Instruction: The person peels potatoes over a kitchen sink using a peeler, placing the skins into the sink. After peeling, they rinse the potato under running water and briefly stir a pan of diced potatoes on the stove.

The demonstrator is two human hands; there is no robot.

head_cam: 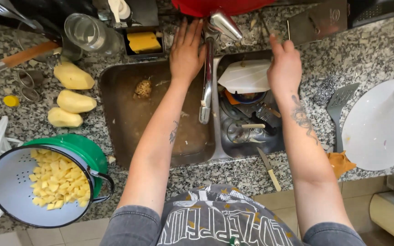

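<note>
head view is looking straight down on a double sink (115, 86) set in a speckled granite tabletop (370, 54). the left hand (186, 50) is lying flat with its fingers spread, resting against the base of the chrome tap (208, 68), holding nothing. the right hand (284, 66) is hovering over the right basin with fingers loosely curled and one raised near the back rim; i cannot tell whether it is pinching anything. just beside it a white lid-like piece (245, 76) is sitting on a heap of dishes, with a glass jar (242, 132) lying lower down.

the tap looks rigid, smooth and probably wet, so slippery; the lever on top seems the natural place to take hold. the stacked dishes look fragile and loosely balanced.

off to the left, three peeled potatoes (71, 95) are lying on the tabletop, and a white colander (5, 187) is holding diced potato. a small knife (268, 168) is resting on the front edge, a slotted spatula (338, 102) and a white cutting board (379, 132) sitting to the right.
</note>
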